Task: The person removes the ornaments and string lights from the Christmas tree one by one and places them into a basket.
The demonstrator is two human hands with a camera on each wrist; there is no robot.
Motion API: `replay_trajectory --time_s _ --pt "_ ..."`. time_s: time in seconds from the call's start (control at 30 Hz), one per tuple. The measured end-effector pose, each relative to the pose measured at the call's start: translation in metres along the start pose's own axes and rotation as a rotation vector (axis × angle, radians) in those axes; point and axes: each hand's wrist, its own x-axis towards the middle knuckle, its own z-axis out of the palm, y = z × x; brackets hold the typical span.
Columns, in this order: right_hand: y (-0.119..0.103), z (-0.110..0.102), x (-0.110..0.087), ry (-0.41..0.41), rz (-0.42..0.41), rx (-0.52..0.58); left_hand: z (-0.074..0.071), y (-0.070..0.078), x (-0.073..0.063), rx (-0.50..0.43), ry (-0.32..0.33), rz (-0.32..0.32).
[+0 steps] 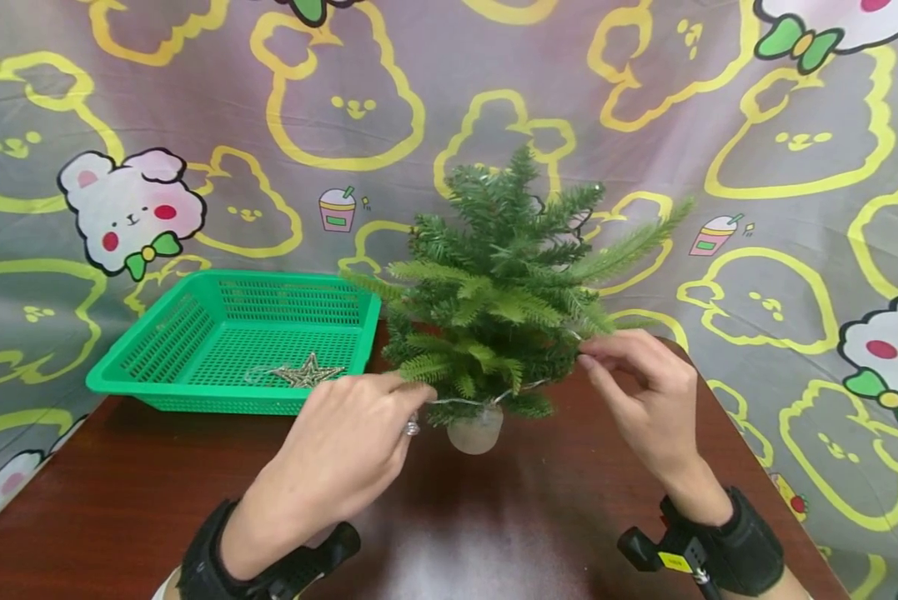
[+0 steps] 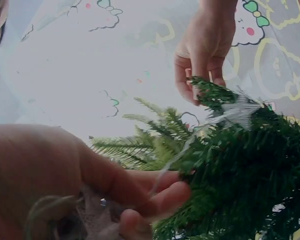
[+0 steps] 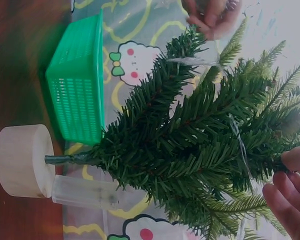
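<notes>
A small artificial Christmas tree stands on a round wooden base. Thin clear wire runs across its lower front branches. At the tree's left side, my left hand, wearing a ring, pinches this wire between thumb and fingers; the wire stretches from there to the branches. On the other side my right hand pinches a green branch tip with thumb and forefinger, close to the wire. Several bends of wire lie over the branches in the right wrist view.
A green plastic basket sits left of the tree, holding a glittery star ornament. Beside the tree's base is a translucent box. The brown table meets a patterned curtain behind.
</notes>
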Motion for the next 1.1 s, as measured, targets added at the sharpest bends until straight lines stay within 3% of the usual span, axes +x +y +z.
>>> replay_trajectory --time_s 0.27,0.47,0.87,1.0,1.1 --pt "-0.003 0.002 0.001 0.011 -0.054 -0.027 0.007 0.001 0.004 -0.056 0.099 -0.064" --pt "-0.006 0.002 0.001 0.011 -0.097 -0.04 0.01 0.002 0.003 -0.096 0.158 -0.074" --pt "-0.01 0.003 0.0 -0.005 -0.125 -0.048 0.011 0.005 0.001 -0.083 0.124 -0.077" --pt "-0.012 0.003 0.0 -0.01 -0.128 -0.052 0.014 0.006 0.001 -0.134 0.203 -0.052" --pt "-0.013 0.004 0.001 -0.012 -0.135 -0.052 0.017 0.007 0.003 -0.195 0.301 0.012"
